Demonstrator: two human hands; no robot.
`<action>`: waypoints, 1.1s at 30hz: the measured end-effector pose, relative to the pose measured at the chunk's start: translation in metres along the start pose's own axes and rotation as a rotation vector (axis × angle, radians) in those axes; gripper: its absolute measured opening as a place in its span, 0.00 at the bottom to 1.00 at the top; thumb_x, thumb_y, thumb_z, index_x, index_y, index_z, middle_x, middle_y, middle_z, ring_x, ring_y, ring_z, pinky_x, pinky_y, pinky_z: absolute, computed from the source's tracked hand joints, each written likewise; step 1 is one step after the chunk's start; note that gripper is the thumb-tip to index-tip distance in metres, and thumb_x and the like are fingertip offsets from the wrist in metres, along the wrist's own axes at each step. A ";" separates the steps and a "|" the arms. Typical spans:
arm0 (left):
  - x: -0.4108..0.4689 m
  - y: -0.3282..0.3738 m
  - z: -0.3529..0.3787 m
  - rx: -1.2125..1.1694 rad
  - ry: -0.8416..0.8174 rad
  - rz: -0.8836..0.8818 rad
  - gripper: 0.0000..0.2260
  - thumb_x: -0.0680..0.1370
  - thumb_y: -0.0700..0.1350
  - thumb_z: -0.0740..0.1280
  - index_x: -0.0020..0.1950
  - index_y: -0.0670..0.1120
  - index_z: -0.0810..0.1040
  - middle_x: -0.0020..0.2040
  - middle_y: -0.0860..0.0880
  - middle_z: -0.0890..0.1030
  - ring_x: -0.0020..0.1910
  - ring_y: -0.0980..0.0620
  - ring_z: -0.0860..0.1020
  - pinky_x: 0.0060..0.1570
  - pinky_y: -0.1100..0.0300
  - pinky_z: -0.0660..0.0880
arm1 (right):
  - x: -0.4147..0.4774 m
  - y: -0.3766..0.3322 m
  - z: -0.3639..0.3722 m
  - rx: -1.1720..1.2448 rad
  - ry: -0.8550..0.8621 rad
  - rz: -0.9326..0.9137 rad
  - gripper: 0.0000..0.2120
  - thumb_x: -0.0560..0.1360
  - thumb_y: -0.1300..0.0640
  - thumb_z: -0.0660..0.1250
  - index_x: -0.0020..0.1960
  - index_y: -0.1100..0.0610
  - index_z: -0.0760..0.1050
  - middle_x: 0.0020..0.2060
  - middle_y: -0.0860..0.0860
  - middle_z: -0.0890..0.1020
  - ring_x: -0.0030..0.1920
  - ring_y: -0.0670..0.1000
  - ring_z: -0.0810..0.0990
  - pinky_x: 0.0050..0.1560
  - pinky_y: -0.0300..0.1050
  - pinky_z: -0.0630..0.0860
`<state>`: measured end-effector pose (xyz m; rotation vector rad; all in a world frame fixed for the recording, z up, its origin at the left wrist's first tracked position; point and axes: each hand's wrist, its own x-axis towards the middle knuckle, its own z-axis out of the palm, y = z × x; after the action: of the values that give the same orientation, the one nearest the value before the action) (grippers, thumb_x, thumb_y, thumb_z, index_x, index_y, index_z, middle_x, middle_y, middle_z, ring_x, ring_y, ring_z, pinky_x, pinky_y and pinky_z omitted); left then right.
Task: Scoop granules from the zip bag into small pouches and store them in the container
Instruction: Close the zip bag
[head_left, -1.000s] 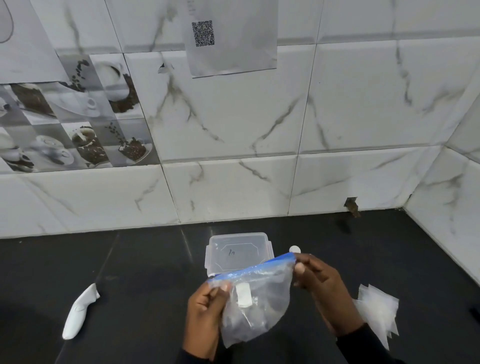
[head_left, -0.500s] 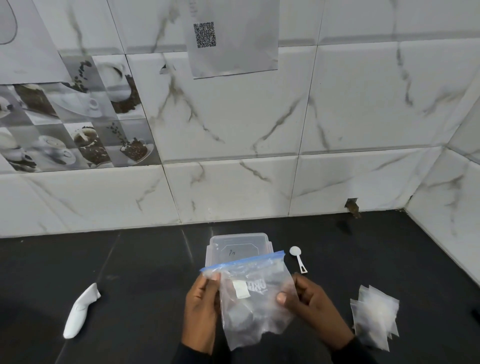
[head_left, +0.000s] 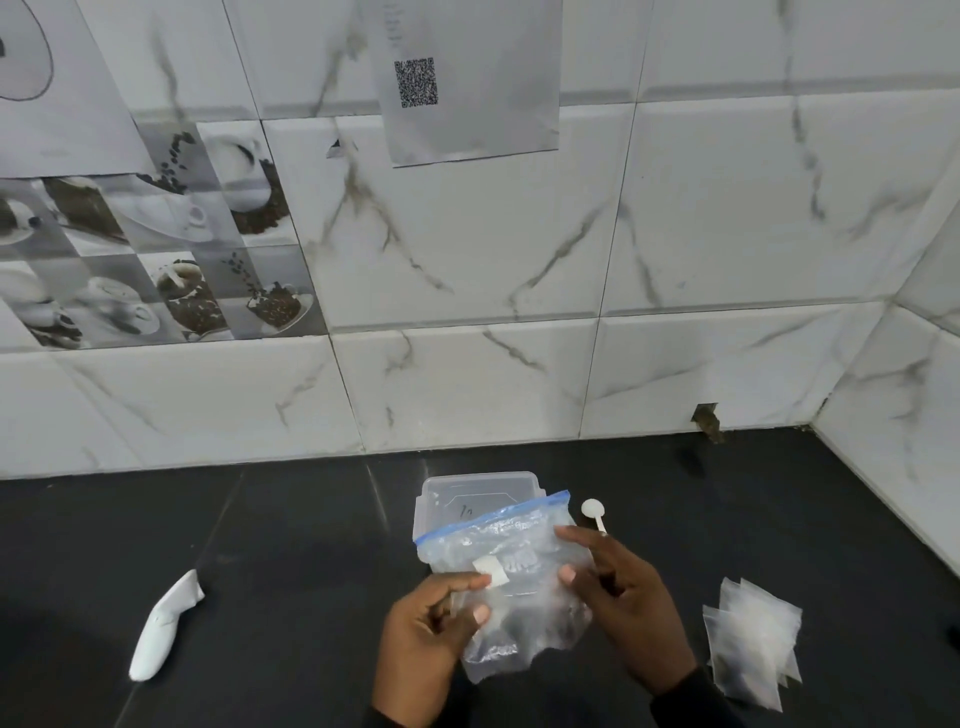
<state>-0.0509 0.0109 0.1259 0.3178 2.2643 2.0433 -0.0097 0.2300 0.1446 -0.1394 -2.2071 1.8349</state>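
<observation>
A clear zip bag (head_left: 511, 582) with a blue seal strip and a small white label hangs between my hands, just above the black counter. My left hand (head_left: 434, 639) pinches its left side near the label. My right hand (head_left: 618, 597) holds its right side, thumb on the front. Pale granules sit in the bag's bottom. Behind it stands a clear plastic container (head_left: 467, 496) with its lid on. A small white scoop (head_left: 594, 512) lies to the container's right. A stack of small clear pouches (head_left: 753, 642) lies at the right.
A white handheld object (head_left: 163, 626) lies on the black counter (head_left: 285, 545) at the left. Marble-tiled walls close the back and right side, with a paper sheet carrying a QR code (head_left: 470, 78) on the back wall.
The bag has tilted, its seal now slanting up to the right. My right hand shifted from the bag's top corner down to its right side; my left hand slid lower.
</observation>
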 end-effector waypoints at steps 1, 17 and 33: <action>0.001 0.003 -0.003 -0.002 0.024 0.009 0.13 0.70 0.36 0.76 0.47 0.53 0.87 0.39 0.51 0.86 0.34 0.56 0.77 0.42 0.58 0.74 | 0.001 -0.001 0.000 0.002 0.012 -0.011 0.18 0.76 0.65 0.72 0.56 0.42 0.83 0.40 0.62 0.84 0.37 0.55 0.82 0.43 0.48 0.78; -0.001 0.066 -0.028 0.412 0.195 0.379 0.06 0.76 0.51 0.69 0.44 0.51 0.84 0.45 0.53 0.77 0.45 0.53 0.79 0.41 0.61 0.76 | 0.011 -0.054 -0.016 -0.398 -0.007 -0.299 0.04 0.77 0.61 0.71 0.49 0.53 0.82 0.44 0.43 0.74 0.46 0.45 0.78 0.46 0.30 0.72; 0.002 -0.095 0.009 0.517 0.213 -0.272 0.11 0.80 0.44 0.65 0.39 0.54 0.71 0.36 0.51 0.80 0.37 0.51 0.79 0.43 0.55 0.78 | -0.007 0.097 0.051 -0.425 -0.131 0.297 0.05 0.76 0.53 0.55 0.43 0.51 0.67 0.38 0.50 0.77 0.34 0.47 0.76 0.41 0.51 0.80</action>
<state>-0.0604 0.0117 0.0308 -0.1875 2.7577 1.4015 -0.0257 0.1990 0.0407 -0.4629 -2.7708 1.5089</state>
